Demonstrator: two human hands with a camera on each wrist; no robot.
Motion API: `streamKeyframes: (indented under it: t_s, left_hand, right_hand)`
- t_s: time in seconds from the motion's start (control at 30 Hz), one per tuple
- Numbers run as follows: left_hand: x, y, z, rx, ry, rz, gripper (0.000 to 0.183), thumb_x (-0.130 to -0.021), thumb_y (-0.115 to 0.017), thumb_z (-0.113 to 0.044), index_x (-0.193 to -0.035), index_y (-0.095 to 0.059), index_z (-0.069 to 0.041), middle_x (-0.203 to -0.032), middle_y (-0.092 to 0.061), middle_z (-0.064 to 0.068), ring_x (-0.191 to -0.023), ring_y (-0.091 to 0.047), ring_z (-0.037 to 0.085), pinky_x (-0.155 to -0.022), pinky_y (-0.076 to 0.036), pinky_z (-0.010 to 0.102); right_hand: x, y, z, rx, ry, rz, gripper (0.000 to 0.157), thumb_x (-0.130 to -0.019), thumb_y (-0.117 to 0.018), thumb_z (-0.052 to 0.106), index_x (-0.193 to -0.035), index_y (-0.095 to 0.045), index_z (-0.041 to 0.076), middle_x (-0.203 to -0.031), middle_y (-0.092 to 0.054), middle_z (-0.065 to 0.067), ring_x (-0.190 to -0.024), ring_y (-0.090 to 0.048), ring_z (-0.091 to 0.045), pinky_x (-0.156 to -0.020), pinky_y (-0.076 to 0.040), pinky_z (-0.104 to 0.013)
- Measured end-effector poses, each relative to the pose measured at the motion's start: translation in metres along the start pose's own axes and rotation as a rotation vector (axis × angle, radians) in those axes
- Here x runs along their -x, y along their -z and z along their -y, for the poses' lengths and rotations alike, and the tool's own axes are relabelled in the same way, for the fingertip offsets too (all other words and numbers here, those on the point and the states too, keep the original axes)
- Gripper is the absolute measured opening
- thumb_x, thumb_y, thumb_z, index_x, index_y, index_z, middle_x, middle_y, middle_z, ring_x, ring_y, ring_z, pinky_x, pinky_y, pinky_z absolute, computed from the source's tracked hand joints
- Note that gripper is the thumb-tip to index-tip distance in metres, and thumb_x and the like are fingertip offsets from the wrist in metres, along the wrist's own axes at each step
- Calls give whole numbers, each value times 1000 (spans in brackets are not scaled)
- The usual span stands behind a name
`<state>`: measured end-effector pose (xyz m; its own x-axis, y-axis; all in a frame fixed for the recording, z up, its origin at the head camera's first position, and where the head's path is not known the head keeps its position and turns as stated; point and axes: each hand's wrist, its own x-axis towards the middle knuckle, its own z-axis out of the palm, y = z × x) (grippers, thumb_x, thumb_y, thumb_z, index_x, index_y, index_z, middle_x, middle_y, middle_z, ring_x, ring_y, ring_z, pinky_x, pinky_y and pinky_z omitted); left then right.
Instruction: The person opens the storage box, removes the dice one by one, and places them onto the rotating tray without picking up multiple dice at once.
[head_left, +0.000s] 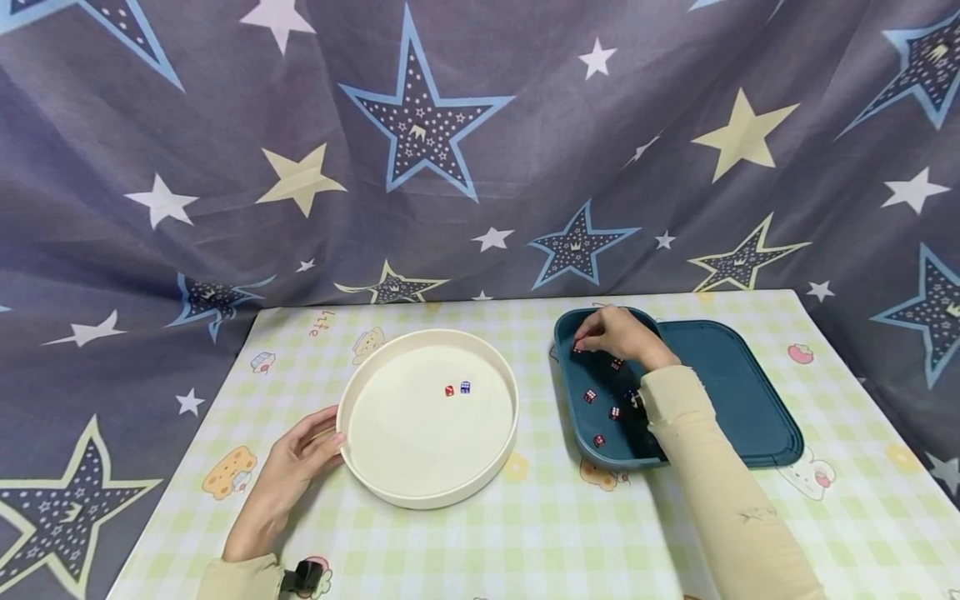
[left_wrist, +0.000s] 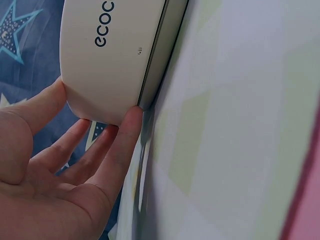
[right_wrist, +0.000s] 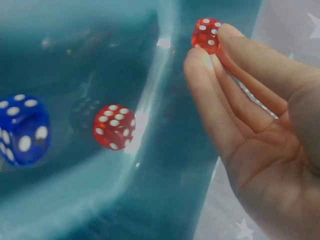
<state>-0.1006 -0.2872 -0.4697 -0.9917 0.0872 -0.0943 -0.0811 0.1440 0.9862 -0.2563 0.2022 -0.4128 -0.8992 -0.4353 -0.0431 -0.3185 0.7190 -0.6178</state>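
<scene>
My right hand (head_left: 621, 333) is over the far left part of a dark teal box (head_left: 567, 392), pinching a red die (right_wrist: 206, 36) between thumb and fingertips. Below it in the box lie several red dice (head_left: 590, 397) and a blue die (right_wrist: 24, 131); my forearm hides part of the inside. My left hand (head_left: 303, 454) holds the left edge of a round cream tray (head_left: 352, 467), thumb at the rim and fingertips against the outer wall. On the tray's floor sit one red die (head_left: 449, 390) and one blue die (head_left: 465, 387), side by side.
A flat teal lid (head_left: 731, 392) lies against the box's right side. The checked tablecloth (head_left: 465, 550) has printed cartoon figures. Behind the table hangs a dark star-patterned cloth (head_left: 480, 150).
</scene>
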Motion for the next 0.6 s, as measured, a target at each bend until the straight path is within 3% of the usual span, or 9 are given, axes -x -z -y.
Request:
streamKeyframes:
  t_s: [0.6]
  left_hand:
    - [-1, 0, -1, -6, 4, -5, 60, -100, -62, -17, -150, -35, 3, -146, -42, 24, -116, -61, 2, -94, -58, 24]
  right_hand:
    - [12, 9, 18, -6, 80, -84, 13, -92, -70, 5, -101, -76, -1, -95, -75, -11, -87, -70, -25, -79, -62, -43]
